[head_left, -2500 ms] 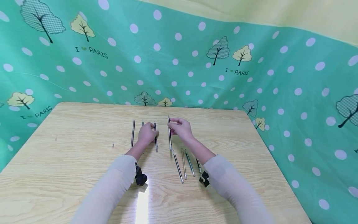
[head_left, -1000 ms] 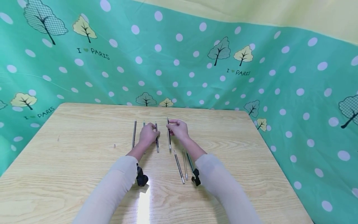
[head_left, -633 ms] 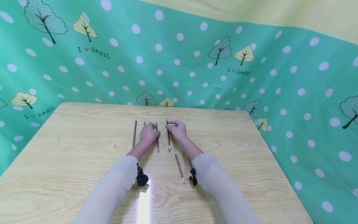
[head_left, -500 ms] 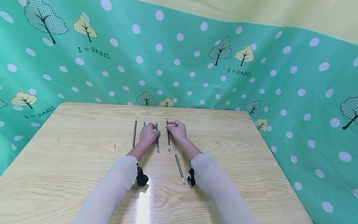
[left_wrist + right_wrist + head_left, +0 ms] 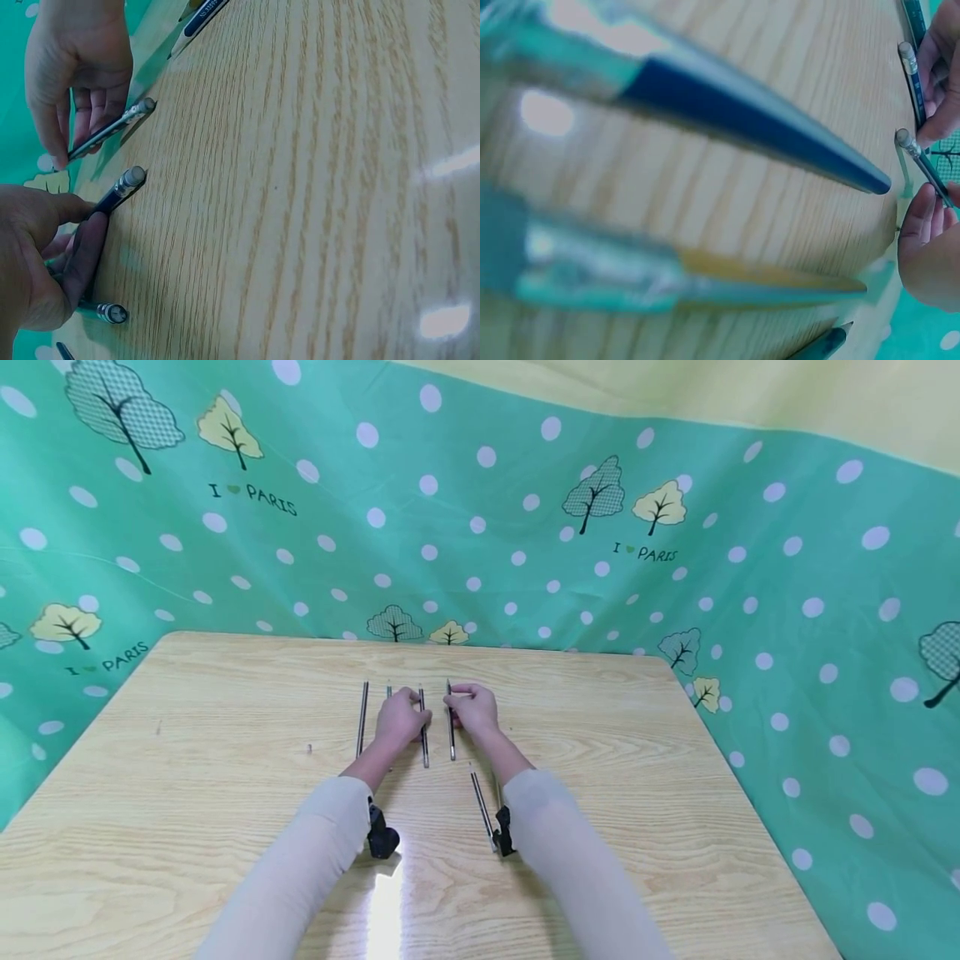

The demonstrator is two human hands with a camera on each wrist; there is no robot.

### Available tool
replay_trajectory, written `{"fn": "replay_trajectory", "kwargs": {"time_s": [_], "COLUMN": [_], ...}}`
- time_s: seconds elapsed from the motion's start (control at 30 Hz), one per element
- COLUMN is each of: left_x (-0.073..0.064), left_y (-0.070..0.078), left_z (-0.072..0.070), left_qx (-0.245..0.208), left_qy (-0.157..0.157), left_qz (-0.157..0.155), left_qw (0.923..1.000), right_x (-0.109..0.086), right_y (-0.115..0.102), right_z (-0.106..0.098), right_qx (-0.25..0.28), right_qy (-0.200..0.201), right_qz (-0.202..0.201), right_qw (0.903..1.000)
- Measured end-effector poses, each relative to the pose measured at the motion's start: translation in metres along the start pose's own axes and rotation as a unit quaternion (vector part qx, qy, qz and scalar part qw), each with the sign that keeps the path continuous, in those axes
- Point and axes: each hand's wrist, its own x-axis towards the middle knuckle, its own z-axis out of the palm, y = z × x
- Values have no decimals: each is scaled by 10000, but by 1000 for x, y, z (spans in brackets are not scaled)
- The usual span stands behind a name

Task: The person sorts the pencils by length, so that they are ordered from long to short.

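Note:
My left hand (image 5: pixel 397 718) pinches a dark pencil (image 5: pixel 424 752) between thumb and fingers, the pencil lying lengthwise on the table. Just to its right, my right hand (image 5: pixel 476 708) holds another dark pencil (image 5: pixel 452 731), roughly parallel to the first, with a gap between them. In the left wrist view, the right hand's pencil (image 5: pixel 112 129) has its eraser end over a shadow. A green pencil (image 5: pixel 105 311) lies beside the left hand's fingers, partly hidden by that hand in the head view. Farther left is one more dark pencil (image 5: pixel 362 718).
Nearer me, a dark pencil (image 5: pixel 482 806) and a yellow pencil (image 5: pixel 772 277) lie by the right wrist camera; a green one (image 5: pixel 825 345) shows past them. A tiny fragment (image 5: pixel 309 748) lies on the wooden table (image 5: pixel 187 793). A patterned green curtain (image 5: pixel 337 552) hangs behind.
My right hand has shifted left with its pencil, toward the left hand, narrowing the gap. Its sleeve now covers more of the near pencils. The left hand has kept its hold.

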Motion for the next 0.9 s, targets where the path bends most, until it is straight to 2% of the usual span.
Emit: {"fn": "replay_trajectory", "kwargs": {"time_s": [0.2, 0.63, 0.9], "left_x": [0, 0, 0], "left_y": [1, 0, 1], "left_z": [-1, 0, 1], "left_qx": [-20, -31, -51], "left_qy": [-14, 14, -21], "left_qz": [-8, -21, -103], "left_qw": [10000, 10000, 9999], "right_x": [3, 4, 3], "right_y": [0, 7, 8], "right_z": [2, 5, 7], "right_qx": [-61, -305, -635], "right_qy": [126, 110, 155], "right_qz": [-27, -125, -169], "right_qw": [9999, 9994, 9977]}}
